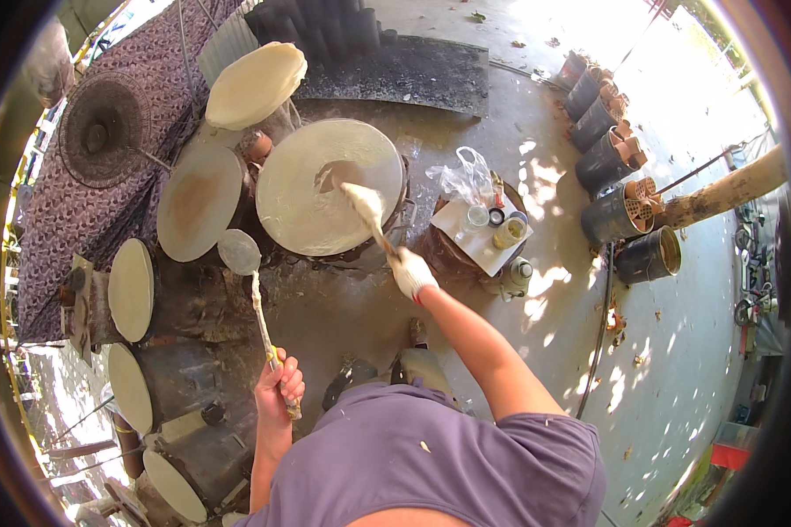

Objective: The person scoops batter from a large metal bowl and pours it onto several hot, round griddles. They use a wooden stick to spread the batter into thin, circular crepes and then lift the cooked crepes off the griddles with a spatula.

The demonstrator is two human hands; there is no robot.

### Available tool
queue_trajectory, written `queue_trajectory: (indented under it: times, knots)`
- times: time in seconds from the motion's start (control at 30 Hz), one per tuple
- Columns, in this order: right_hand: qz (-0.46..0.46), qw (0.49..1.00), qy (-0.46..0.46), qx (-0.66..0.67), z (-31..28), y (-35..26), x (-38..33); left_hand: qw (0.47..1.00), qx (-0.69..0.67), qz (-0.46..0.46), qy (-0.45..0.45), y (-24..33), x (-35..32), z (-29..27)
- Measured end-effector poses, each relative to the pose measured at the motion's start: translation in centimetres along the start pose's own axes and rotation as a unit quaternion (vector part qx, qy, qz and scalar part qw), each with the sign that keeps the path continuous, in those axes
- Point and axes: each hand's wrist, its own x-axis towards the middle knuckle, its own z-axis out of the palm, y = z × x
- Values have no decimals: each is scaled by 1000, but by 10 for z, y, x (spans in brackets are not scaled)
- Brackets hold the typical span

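Right hand: we see our right hand (410,273) in a white glove, its fingers wrapped tight round the handle of a brush (366,209).
Brush: its pale, loaded head lies just beyond the fingers, touching the big disc (325,189) near its middle, beside a darker patch.
Left hand: our bare left hand (280,383) has its fingers closed on the lower end of a ladle (253,299).
Ladle: the long handle runs up and away from the fingers; its round grey bowl sits at the far end, between the big disc and a tan disc (199,202), and we cannot tell whether it touches either.
Big disc: round, cream, tilted toward us on a dark drum, well beyond the left fingers.
Other discs: a pale one (255,85) higher up, and more (132,290) ranged down the left, far from the right fingers.
Board: a pale rectangular board (479,237) just right of the right fingers, on a dark round stand.
Jars: small round jars (508,232) and lids stand on the board; one holds something yellowish.
Bag: a crumpled clear plastic bag (464,178) at the board's far edge.
Cylinders: a row of dark cylinders (620,215) far right, some with orange tubes inside.
Cloth: a patterned purple cloth (105,149) far left.
Floor: grey concrete (554,369), dappled with sun.
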Motion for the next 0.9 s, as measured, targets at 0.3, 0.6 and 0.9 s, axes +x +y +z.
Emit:
queue_trajectory:
  times: [0.3, 0.6, 0.9]
  knots:
    - [6, 955, -288, -77, -30, -4, -45, 998, -21, 18, 48, -29, 23, 32]
    - [-5, 986, 121, -112, -48, -30, 119, 998, -31, -12, 50, -6, 36, 16]
    - [110, 925, 62, 359, 27, -19, 7, 998, -11, -50, 48, 35, 33, -28]
